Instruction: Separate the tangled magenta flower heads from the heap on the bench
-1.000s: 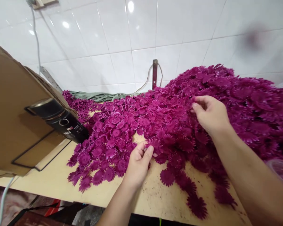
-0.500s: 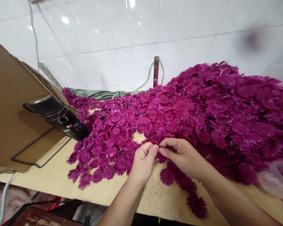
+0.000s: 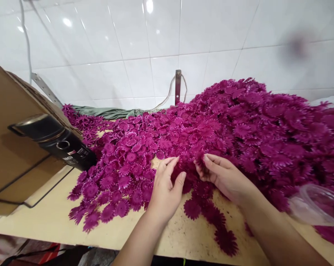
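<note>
A huge heap of magenta fabric flower heads (image 3: 252,125) covers the wooden table (image 3: 53,221), thinning to a single layer (image 3: 122,173) at the left. My left hand (image 3: 165,190) hovers at the heap's front edge with its fingers stretched and the thumb apart, holding nothing. My right hand (image 3: 226,177) is just to its right, thumb and fingertips closed on a flower head (image 3: 201,163) at the edge of the heap. Loose flower heads (image 3: 208,218) lie on the bare wood below both hands.
A tilted cardboard sheet (image 3: 14,122) stands at the left with a black cylindrical device (image 3: 56,142) and a wire frame (image 3: 30,184) against it. Green cloth (image 3: 114,112) and a metal wall bracket (image 3: 178,87) lie behind. A clear plastic bag (image 3: 318,205) sits at the right.
My right hand came down from the top of the heap to meet the left at the front edge. Both pinched together, then the left hand opened its fingers.
</note>
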Tool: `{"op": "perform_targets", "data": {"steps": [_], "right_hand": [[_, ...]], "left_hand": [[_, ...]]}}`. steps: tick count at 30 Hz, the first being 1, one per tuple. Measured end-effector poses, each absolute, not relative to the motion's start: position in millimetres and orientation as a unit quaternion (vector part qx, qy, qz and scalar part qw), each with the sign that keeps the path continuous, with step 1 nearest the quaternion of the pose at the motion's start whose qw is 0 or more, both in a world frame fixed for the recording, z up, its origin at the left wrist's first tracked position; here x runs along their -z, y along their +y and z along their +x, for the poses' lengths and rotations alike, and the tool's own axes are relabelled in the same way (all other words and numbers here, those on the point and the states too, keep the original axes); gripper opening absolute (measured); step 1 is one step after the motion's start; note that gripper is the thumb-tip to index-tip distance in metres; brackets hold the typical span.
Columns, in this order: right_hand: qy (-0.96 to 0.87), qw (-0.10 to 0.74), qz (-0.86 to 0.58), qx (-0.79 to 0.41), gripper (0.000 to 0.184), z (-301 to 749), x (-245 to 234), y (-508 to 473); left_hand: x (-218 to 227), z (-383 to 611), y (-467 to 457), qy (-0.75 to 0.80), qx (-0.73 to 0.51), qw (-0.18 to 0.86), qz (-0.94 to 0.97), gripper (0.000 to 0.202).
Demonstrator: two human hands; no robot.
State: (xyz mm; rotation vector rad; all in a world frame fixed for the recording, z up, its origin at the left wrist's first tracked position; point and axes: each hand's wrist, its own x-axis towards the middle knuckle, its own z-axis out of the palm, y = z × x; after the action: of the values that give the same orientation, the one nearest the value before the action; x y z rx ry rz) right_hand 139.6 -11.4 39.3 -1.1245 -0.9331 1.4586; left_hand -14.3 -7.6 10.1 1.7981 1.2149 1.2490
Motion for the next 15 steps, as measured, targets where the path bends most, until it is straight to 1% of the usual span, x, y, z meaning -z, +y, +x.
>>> {"op": "perform_targets", "data": {"steps": [2, 5, 6, 8, 9, 10, 11, 13, 15], "right_hand": [[-0.374, 0.505, -0.462, -0.626, 0.042, 138.1, -35.6, -18.1], [-0.358, 0.51, -0.457, -0.635, 0.042, 138.6, -31.1, -27.6], [-0.356, 0.514, -0.458, -0.632, 0.042, 138.5, -29.4, -30.3], [-0.366, 0.517, -0.465, -0.619, 0.043, 137.7, -25.6, -34.6], [-0.378, 0.515, -0.471, -0.608, 0.044, 136.9, -23.6, -36.3], [-0.393, 0.51, -0.477, -0.598, 0.045, 135.9, -21.7, -37.9], [-0.407, 0.505, -0.482, -0.589, 0.046, 134.7, -20.1, -39.3], [-0.431, 0.496, -0.487, -0.576, 0.05, 132.7, -18.1, -42.2], [-0.463, 0.486, -0.485, -0.56, 0.053, 132.0, -17.9, -45.5]], "left_hand": [[-13.3, -13.6, -5.8, 0.453, -0.452, 0.308, 0.704, 0.017], [-15.6, -9.7, -4.4, 0.463, -0.441, 0.316, 0.701, 0.012], [-15.8, -7.7, -4.3, 0.465, -0.451, 0.318, 0.692, 0.016], [-16.4, -3.8, -4.7, 0.452, -0.468, 0.341, 0.679, 0.033], [-17.3, -2.0, -5.1, 0.435, -0.464, 0.361, 0.682, 0.037], [-18.4, -0.5, -5.5, 0.417, -0.452, 0.38, 0.691, 0.038], [-19.9, 0.7, -5.8, 0.399, -0.436, 0.396, 0.703, 0.034], [-22.8, 2.5, -6.1, 0.381, -0.411, 0.413, 0.718, 0.019], [-24.6, 3.8, -5.9, 0.392, -0.406, 0.418, 0.712, 0.009]]}}
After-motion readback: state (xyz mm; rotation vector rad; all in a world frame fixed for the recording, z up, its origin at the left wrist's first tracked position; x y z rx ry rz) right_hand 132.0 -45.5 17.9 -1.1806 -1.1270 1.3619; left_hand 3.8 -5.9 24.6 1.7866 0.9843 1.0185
